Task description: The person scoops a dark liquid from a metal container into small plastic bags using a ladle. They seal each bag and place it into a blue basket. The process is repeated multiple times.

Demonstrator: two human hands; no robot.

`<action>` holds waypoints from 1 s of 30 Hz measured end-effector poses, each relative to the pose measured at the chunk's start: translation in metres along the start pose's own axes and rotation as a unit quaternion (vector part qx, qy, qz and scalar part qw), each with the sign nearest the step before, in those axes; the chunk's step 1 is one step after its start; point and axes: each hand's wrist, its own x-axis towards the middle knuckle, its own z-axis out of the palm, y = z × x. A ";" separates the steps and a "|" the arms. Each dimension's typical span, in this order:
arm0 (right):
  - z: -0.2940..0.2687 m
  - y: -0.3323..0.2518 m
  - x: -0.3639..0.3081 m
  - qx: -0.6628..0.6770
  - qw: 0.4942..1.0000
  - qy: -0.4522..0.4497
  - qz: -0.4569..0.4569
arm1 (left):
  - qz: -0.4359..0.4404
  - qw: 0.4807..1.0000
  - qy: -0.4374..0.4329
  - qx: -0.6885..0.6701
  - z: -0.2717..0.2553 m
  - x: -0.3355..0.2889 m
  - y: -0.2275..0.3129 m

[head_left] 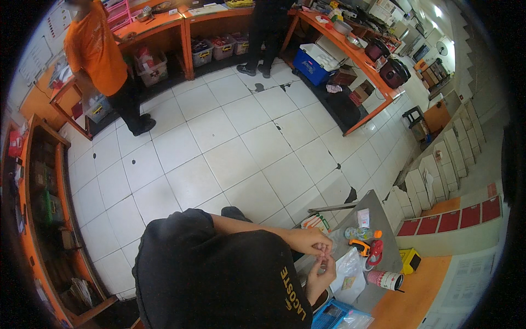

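My left hand [312, 241] and my right hand [319, 278] meet fingertip to fingertip above the edge of a grey table [378, 216]. Both are closed in a pinch; whatever sits between the fingers is too small to make out. Beside them lies a clear plastic bag or white sheet [353, 268] with a small yellowish piece on it. Behind that lie a clear bottle with an orange cap [359, 234], a yellow and black tool [359, 248] and a red ring-shaped thing [376, 251]. A patterned red and white cup [385, 279] with a dark straw lies tilted near the wall.
A blue plastic basket [331, 315] is close to my right hand. A yellow and black item [409, 260] sits by the table's far edge. Across the tiled floor [235, 153], a person in orange [98, 52] and a person in black [268, 33] stand at orange worktables [159, 24].
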 end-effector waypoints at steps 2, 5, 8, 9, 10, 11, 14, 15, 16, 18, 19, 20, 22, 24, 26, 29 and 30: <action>0.000 -0.003 0.001 0.001 1.000 -0.012 -0.008 | 0.008 1.000 0.004 0.002 0.001 0.001 -0.004; -0.001 0.002 0.002 0.002 0.999 -0.045 0.007 | 0.050 0.998 -0.009 0.048 -0.002 0.004 -0.009; 0.000 0.008 0.000 0.030 0.998 -0.059 0.015 | 0.031 0.998 -0.039 0.026 -0.008 0.005 -0.007; 0.001 0.010 -0.001 0.043 0.997 -0.060 0.013 | 0.012 0.999 -0.050 0.003 -0.010 0.004 -0.005; 0.002 0.013 -0.003 0.046 0.997 -0.063 0.010 | 0.009 0.999 -0.050 -0.004 -0.011 0.004 -0.004; 0.003 0.015 -0.004 0.048 0.997 -0.067 0.006 | 0.007 0.999 -0.050 -0.011 -0.011 0.003 -0.002; 0.002 0.015 -0.004 0.052 0.994 -0.096 0.006 | -0.009 0.998 -0.069 -0.001 -0.015 0.000 0.009; 0.000 0.014 -0.003 0.053 0.993 -0.109 0.007 | -0.016 0.997 -0.079 0.009 -0.016 -0.001 0.012; -0.002 0.014 -0.002 0.026 0.992 -0.127 0.004 | 0.006 0.997 -0.073 0.039 -0.015 -0.001 0.012; -0.005 0.014 0.000 -0.029 0.986 -0.163 -0.006 | 0.052 0.992 -0.061 0.101 -0.013 -0.001 0.012; -0.004 0.015 0.000 -0.048 0.986 -0.156 -0.021 | 0.052 0.991 -0.056 0.110 -0.011 -0.001 0.013; 0.000 0.015 0.001 -0.067 0.986 -0.148 -0.036 | 0.052 0.990 -0.051 0.119 -0.010 0.000 0.014; 0.002 0.014 0.001 -0.097 0.985 -0.133 -0.050 | 0.044 0.984 -0.064 0.159 -0.009 0.002 0.013; 0.004 0.013 0.000 -0.117 0.984 -0.121 -0.050 | 0.026 0.970 -0.096 0.222 -0.008 0.002 0.006; 0.001 0.011 0.001 -0.113 0.986 -0.121 -0.023 | 0.018 0.961 -0.084 0.265 -0.004 0.002 0.002; -0.002 0.005 0.002 -0.125 0.985 -0.115 0.006 | 0.000 0.952 -0.058 0.299 0.000 -0.001 0.003; -0.002 0.003 0.002 -0.132 0.985 -0.113 0.014 | -0.007 0.951 -0.048 0.306 0.001 -0.001 0.006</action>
